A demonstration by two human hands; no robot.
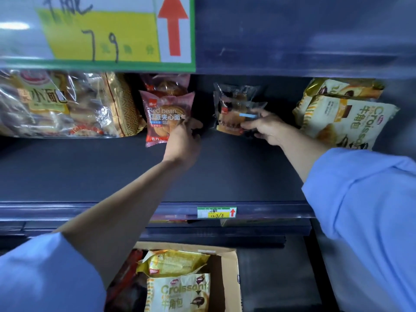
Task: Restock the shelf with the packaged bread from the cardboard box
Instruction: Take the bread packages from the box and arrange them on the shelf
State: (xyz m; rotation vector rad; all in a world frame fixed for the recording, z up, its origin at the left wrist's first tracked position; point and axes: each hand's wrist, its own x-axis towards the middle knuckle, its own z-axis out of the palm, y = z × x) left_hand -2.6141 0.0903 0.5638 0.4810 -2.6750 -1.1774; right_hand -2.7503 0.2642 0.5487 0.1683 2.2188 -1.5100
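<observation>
Pink red bean bread pack (167,113) stands on the dark shelf (112,172), its lower right corner pinched by the left hand (184,140). Just right of it, the right hand (267,129) clamps a clear bread pack (236,109). Below both hands, the cardboard box (229,278) holds croissant packs (177,291).
</observation>
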